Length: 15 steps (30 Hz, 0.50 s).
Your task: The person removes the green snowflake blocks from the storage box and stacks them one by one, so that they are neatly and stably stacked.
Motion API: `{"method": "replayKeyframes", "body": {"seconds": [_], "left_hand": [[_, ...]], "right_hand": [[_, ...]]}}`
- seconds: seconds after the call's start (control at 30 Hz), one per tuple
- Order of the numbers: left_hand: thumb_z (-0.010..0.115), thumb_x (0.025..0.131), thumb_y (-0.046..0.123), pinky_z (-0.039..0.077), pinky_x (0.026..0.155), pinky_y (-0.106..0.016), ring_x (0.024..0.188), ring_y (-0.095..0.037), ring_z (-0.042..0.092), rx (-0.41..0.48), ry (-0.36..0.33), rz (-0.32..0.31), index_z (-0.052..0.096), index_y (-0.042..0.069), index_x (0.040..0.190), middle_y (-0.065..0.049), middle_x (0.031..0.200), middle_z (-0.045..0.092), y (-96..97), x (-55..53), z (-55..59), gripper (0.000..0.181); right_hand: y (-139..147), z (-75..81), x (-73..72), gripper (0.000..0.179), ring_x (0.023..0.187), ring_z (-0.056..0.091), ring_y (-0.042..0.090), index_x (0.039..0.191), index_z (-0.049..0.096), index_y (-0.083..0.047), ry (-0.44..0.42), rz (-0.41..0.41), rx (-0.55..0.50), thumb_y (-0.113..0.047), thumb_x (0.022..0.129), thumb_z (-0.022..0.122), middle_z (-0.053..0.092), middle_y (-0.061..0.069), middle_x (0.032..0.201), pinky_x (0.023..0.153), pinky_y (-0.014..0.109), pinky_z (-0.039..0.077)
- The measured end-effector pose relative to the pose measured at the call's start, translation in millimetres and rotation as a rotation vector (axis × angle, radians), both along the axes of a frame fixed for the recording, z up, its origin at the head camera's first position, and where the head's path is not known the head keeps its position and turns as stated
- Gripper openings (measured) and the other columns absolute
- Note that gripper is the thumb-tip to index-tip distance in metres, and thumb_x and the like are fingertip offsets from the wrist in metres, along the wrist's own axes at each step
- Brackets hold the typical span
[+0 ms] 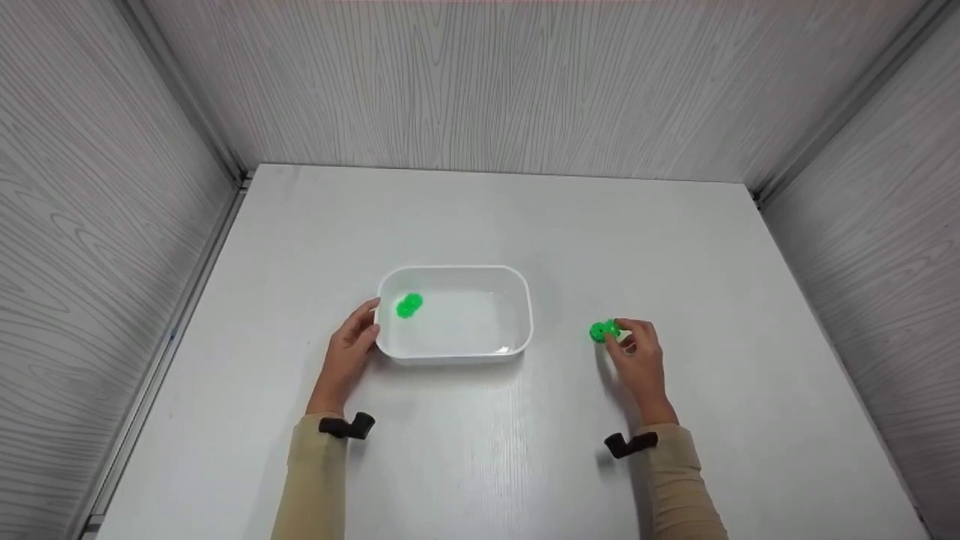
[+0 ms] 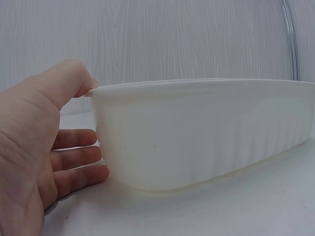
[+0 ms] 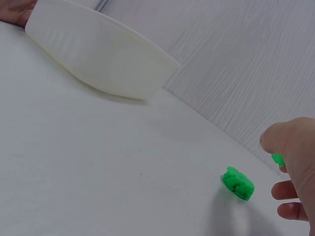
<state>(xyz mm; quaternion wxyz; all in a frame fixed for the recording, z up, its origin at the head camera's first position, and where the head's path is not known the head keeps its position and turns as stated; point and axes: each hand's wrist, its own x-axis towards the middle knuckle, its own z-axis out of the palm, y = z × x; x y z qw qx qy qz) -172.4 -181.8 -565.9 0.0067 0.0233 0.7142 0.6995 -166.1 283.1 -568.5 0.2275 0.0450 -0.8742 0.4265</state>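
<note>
In the head view, a white plastic bin (image 1: 454, 360) sits left of centre on the table. My left hand (image 1: 350, 352) is at its left end, thumb at the rim and the other fingers straight against the outer wall (image 2: 162, 137). Two green notched discs (image 1: 409, 305) lie together inside, near the left wall. To the bin's right, my right hand (image 1: 639, 364) pinches a green notched disc (image 3: 278, 159) between thumb and fingers, which largely hide it in the right wrist view. Another green disc (image 1: 598, 332) is just left of those fingertips.
The white table (image 1: 480, 225) bears everything here. Pale wood-grain panels stand at the back (image 1: 480, 90), on the left (image 1: 90, 225) and on the right (image 1: 862, 247). A dark wrist camera (image 1: 347, 426) is on the left sleeve, another dark camera (image 1: 630, 444) on the right.
</note>
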Motion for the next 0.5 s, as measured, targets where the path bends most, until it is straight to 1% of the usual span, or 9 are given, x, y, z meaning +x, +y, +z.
{"method": "replayKeyframes", "body": {"seconds": [0.13, 0.3, 0.43, 0.5], "left_hand": [[0.050, 0.096, 0.014, 0.047, 0.083, -0.027, 0.114, -0.035, 0.049, 0.009, 0.006, -0.012, 0.043, 0.012, 0.139, -0.020, 0.131, 0.048, 1.5, 4.5, 11.8, 0.044], [0.051, 0.096, 0.014, 0.047, 0.085, -0.029, 0.115, -0.034, 0.049, 0.010, -0.002, -0.005, 0.044, 0.014, 0.139, -0.019, 0.132, 0.048, 1.8, 4.5, 13.8, 0.043], [0.051, 0.096, 0.014, 0.046, 0.087, -0.030, 0.116, -0.032, 0.049, 0.028, -0.002, -0.004, 0.045, 0.016, 0.139, -0.017, 0.132, 0.049, -0.9, -0.5, 1.9, 0.043], [0.051, 0.096, 0.016, 0.046, 0.086, -0.029, 0.117, -0.030, 0.048, 0.021, -0.001, -0.001, 0.045, 0.018, 0.139, -0.016, 0.132, 0.049, -2.1, -3.0, -5.1, 0.043]], "right_hand": [[-1.0, -1.7, -3.2, 0.025, 0.074, 0.053, 0.018, 0.107, 0.064, -0.003, -0.066, -0.028, 0.039, -0.012, 0.084, 0.068, 0.054, 0.009, 0.102, 0.063, 0.028, 0.045], [-1.9, -1.6, -6.0, 0.024, 0.074, 0.053, 0.019, 0.107, 0.064, -0.003, -0.091, -0.022, 0.084, -0.013, 0.085, 0.067, 0.055, 0.010, 0.105, 0.063, 0.033, 0.046], [-2.8, -3.2, -5.8, 0.024, 0.073, 0.053, 0.018, 0.108, 0.064, -0.004, -0.125, -0.023, 0.110, -0.013, 0.086, 0.067, 0.055, 0.010, 0.106, 0.062, 0.034, 0.044], [-3.3, -3.9, -5.4, 0.025, 0.075, 0.053, 0.018, 0.109, 0.063, -0.005, -0.151, -0.023, 0.120, -0.015, 0.086, 0.066, 0.055, 0.009, 0.106, 0.062, 0.035, 0.044]]}}
